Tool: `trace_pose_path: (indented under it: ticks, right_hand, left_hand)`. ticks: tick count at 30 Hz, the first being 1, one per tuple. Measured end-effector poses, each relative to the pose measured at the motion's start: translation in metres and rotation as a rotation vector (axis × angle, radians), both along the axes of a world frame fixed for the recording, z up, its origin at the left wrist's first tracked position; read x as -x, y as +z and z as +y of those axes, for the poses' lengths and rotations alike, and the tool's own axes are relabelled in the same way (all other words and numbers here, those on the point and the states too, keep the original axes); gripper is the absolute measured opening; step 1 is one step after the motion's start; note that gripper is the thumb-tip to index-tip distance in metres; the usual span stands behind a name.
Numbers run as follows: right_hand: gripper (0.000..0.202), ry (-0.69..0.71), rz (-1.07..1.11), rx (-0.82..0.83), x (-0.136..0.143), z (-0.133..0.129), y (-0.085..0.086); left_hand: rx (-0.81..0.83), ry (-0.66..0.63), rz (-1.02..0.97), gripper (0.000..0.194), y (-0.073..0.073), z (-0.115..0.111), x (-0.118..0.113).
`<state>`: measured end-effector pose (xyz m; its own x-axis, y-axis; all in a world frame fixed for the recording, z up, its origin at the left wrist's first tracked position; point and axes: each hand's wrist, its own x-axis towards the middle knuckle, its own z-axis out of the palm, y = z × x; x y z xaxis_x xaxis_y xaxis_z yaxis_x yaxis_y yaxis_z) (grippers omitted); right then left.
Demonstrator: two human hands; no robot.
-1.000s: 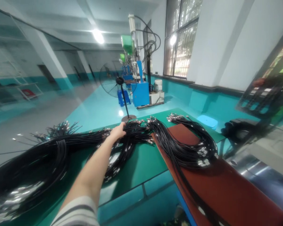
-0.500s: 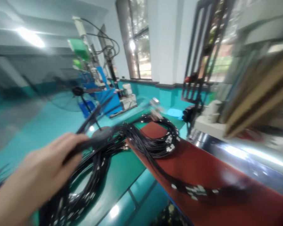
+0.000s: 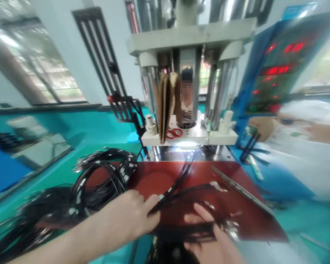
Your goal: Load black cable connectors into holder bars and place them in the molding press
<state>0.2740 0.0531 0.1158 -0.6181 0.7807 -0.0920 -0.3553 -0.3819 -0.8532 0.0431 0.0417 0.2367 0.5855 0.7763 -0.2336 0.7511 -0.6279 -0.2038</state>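
My left hand [image 3: 132, 212] is closed around a bundle of black cables [image 3: 178, 179], whose ends fan out over the red board [image 3: 151, 174]. To its right, my right hand [image 3: 209, 234] grips black cables too, near their tips, thumb and fingers curled round them; motion blurs it. Between the hands the strands run low over the board's front edge. Coiled black cables with white tags [image 3: 107, 183] lie on the board's left part, and more loose cables [image 3: 44, 205] spread at the far left. A long metal strip [image 3: 242, 189] rests on the board at the right.
Beyond the board stands a press machine [image 3: 192, 40] with metal columns, holding red-handled scissors [image 3: 174, 133] on its lower plate. A blue control box [image 3: 280, 66] with red digits is at the right, near plastic bags [image 3: 305, 146]. A person [image 3: 187, 99] shows through the machine.
The view has swung right to face the press. My left hand now holds cables at the board's front, and my right hand has come into view gripping cables.
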Motion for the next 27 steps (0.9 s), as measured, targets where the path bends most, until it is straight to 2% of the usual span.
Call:
trace_pose_path:
  ticks: [2,4,6,9,10,12,14,16,19,21,24,27]
  right_hand:
    - [0.035,-0.149,0.130,0.112,-0.001,0.011,0.001]
    - [0.026,-0.254,0.140,0.144,-0.003,0.020,0.002]
    - [0.023,-0.311,0.044,0.084,-0.007,0.029,0.002]
    - [0.025,-0.325,-0.125,-0.102,-0.013,0.041,0.002]
    - [0.025,-0.308,-0.184,-0.183,-0.014,0.044,0.001]
    - [0.028,-0.264,-0.271,-0.296,-0.016,0.049,0.000]
    - [0.032,-0.241,-0.231,-0.266,-0.018,0.056,-0.003]
    - [0.038,-0.268,-0.054,-0.144,-0.025,0.064,-0.006]
    - [0.044,-0.409,0.165,-0.086,-0.043,0.082,-0.006]
    - [0.043,-0.477,0.110,-0.174,-0.057,0.093,0.000]
    - [0.037,-0.381,-0.165,-0.325,-0.066,0.104,0.012]
    - [0.036,-0.259,-0.358,-0.422,-0.064,0.109,0.021]
  left_hand:
    - [0.059,0.026,0.007,0.025,-0.021,0.016,0.005]
    - [0.133,0.067,-0.029,0.024,-0.043,0.028,0.004]
    - [0.177,0.102,-0.126,0.022,-0.057,0.036,-0.004]
    - [0.304,0.135,-0.428,0.034,-0.064,0.048,-0.030]
    - [0.393,0.139,-0.561,0.038,-0.064,0.054,-0.042]
    - [0.647,0.146,-0.824,0.033,-0.065,0.069,-0.066]
    - [0.955,0.173,-1.007,0.023,-0.071,0.086,-0.087]
    - [1.153,0.263,-1.100,0.021,-0.080,0.100,-0.102]
    - [1.208,0.417,-1.142,0.017,-0.091,0.113,-0.113]
    - [1.213,0.475,-1.134,0.017,-0.096,0.116,-0.118]
    - [1.233,0.506,-1.133,0.017,-0.101,0.119,-0.125]
    - [1.244,0.518,-1.172,0.019,-0.107,0.124,-0.134]
